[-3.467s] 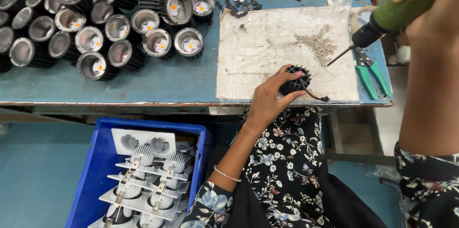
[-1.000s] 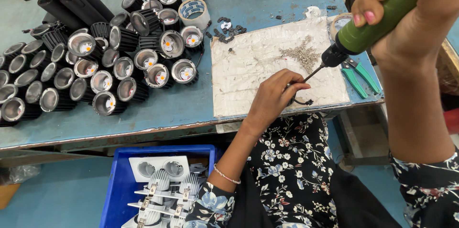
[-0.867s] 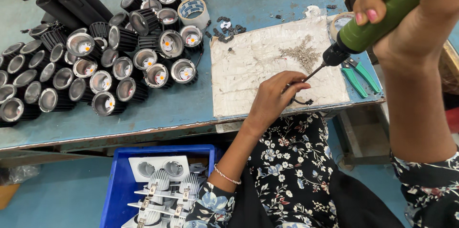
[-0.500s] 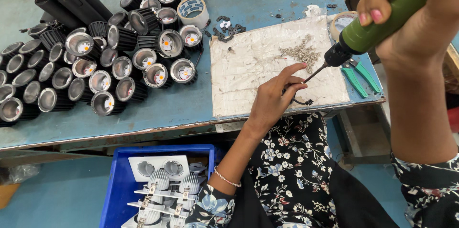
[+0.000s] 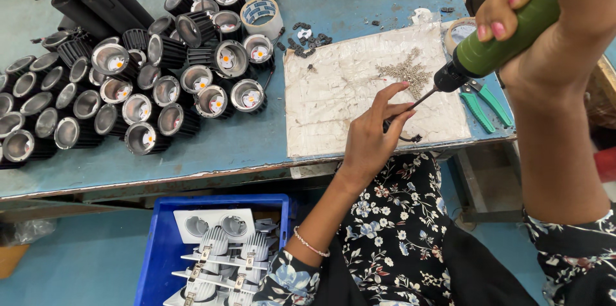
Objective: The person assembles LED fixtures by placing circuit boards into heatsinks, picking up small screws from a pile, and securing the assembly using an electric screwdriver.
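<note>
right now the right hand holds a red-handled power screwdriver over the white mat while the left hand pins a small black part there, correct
Not quite. In the head view the power screwdriver in the right hand has a green handle, not red. The rest holds: its bit points down over the worn white mat, where the left hand pins a small black part.

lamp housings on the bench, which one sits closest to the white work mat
The housing at the right end of the front cluster, reflector facing up with an orange centre. Only a narrow strip of blue bench separates it from the mat; the others lie farther left or back.
</note>
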